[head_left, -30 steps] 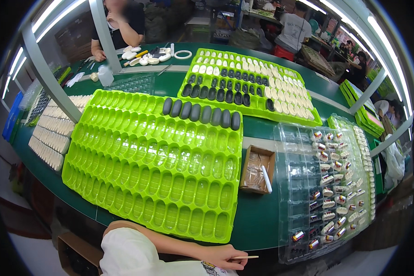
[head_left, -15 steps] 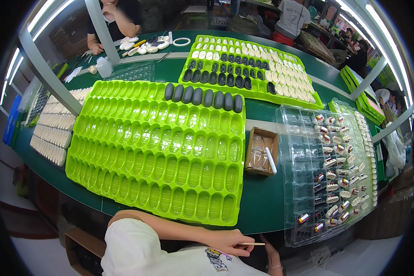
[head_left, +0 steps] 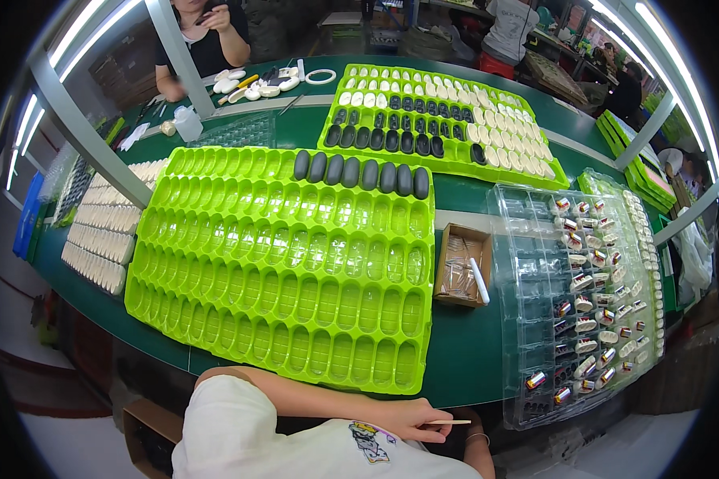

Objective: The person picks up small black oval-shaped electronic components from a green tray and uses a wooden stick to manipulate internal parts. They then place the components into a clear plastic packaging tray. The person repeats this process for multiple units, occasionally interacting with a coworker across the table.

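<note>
Left hand: just off the near edge of the workbench (head_left: 470, 359), by the near right corner of the pocketed tray; this left hand (head_left: 416, 418) has its fingers curled in, pinching a stick.
Wooden stick: the slim, pale wooden stick (head_left: 457, 421) points right from the fingertips, apparently gripped well back so its tip stays free.
Right hand: a dim right hand (head_left: 473, 420) lies beyond the stick's tip, below the workbench edge; whether its fingers grasp anything, I cannot tell.
Pocketed tray: bright green moulded plastic, the pocketed tray (head_left: 291, 297) reaches almost to the near edge, perhaps for easy reach; glossy clear liners catch the light in its oval hollows.
Grey ovals: eight smooth, matt dark grey ovals (head_left: 351, 172) fill pockets at its far right corner, the hollows apparently shaped to keep them apart.
Far tray: beyond, a similar far tray (head_left: 455, 152) carries hollow black and cream shells, seemingly grouped by colour.
Box: right of the pocketed tray, a small brown cardboard box (head_left: 451, 300); a white rod (head_left: 479, 281) leans over its near right corner, presumably too long to lie flat.
Clear trays: thin, shiny clear trays (head_left: 527, 275) at the workbench's right side hold cream parts and metallic cylinders.
</note>
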Motion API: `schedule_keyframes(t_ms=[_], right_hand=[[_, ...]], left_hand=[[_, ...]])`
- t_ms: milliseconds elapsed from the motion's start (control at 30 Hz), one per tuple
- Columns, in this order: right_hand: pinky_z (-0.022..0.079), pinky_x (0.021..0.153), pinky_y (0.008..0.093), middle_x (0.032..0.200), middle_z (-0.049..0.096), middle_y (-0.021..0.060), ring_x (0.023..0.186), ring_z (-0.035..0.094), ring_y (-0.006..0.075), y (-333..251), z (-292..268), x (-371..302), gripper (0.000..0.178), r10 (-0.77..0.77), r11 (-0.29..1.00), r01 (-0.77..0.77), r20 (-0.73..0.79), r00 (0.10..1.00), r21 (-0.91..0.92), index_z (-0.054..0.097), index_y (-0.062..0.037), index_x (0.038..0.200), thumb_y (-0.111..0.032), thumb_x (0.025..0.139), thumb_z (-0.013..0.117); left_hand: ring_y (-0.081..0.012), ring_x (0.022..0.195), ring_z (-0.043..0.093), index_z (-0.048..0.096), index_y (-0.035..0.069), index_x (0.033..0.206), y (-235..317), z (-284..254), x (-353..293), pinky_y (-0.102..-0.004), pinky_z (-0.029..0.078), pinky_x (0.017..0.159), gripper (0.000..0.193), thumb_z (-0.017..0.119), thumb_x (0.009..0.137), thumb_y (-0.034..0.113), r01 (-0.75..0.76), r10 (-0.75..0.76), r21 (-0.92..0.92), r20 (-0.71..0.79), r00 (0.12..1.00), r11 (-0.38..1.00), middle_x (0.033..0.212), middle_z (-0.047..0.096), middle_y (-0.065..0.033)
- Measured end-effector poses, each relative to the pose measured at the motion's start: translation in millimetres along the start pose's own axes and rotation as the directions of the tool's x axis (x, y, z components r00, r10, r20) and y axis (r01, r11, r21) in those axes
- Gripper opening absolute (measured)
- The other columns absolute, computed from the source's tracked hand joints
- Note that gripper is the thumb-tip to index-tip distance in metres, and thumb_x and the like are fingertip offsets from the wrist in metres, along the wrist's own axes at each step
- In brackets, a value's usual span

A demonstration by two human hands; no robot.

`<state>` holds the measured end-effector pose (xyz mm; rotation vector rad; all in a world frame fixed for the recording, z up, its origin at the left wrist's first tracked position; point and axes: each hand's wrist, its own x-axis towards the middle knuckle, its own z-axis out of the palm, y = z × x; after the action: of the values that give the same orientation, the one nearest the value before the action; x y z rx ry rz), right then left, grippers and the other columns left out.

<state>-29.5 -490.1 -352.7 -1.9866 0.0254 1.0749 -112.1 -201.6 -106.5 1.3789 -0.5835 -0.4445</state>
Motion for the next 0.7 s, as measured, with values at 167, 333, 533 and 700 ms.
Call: schedule_keyframes(t_ms=[167,333,533,700], right_hand=[[0.043,0.086,0.0357,0.116,0.049,0.0201,0.1,0.054,0.0287,14.2,-1.6,-2.8,0.042,0.03,1.0,-0.03,-0.012,0.999,0.003,0.041,-0.0087,0.116,-0.018,0.079,0.058],[0.043,0.086,0.0356,0.116,0.049,0.0201,0.1,0.055,0.0288,13.0,3.5,5.7,0.041,0.028,1.0,-0.028,-0.009,1.0,0.007,0.042,-0.0081,0.115,-0.017,0.079,0.059],[0.043,0.085,0.0355,0.115,0.05,0.0202,0.1,0.055,0.0289,7.2,6.7,14.5,0.04,0.012,1.0,-0.012,-0.016,1.0,0.002,0.044,-0.0074,0.114,-0.016,0.079,0.059],[0.043,0.085,0.0355,0.115,0.051,0.0202,0.1,0.055,0.029,7.9,7.3,18.5,0.039,0.012,1.0,-0.012,-0.02,1.0,0.003,0.045,-0.0068,0.113,-0.016,0.078,0.059]], left_hand=[[-0.0147,0.045,0.04,0.049,0.003,0.084,-0.4,0.7,1.9,-0.0286,0.032,0.045,0.017,0.05,0.087,0.02,0.004,-0.004,0.005,0.006,1.0,1.0,0.053,0.042,-0.0045],[-0.0154,0.046,0.041,0.049,0.003,0.084,3.5,1.8,0.2,-0.0292,0.032,0.046,0.018,0.05,0.087,0.02,0.009,-0.01,0.038,0.021,1.0,0.999,0.053,0.042,-0.0052],[-0.0162,0.044,0.041,0.049,0.003,0.081,5.2,3.0,0.0,-0.029,0.032,0.044,0.017,0.052,0.086,0.02,-0.014,0.013,0.062,0.016,1.0,0.998,0.05,0.042,-0.0052],[-0.0163,0.044,0.041,0.049,0.003,0.081,3.6,3.8,-0.2,-0.0291,0.032,0.044,0.017,0.052,0.086,0.02,-0.009,0.009,0.062,0.013,1.0,0.998,0.05,0.042,-0.0054]])
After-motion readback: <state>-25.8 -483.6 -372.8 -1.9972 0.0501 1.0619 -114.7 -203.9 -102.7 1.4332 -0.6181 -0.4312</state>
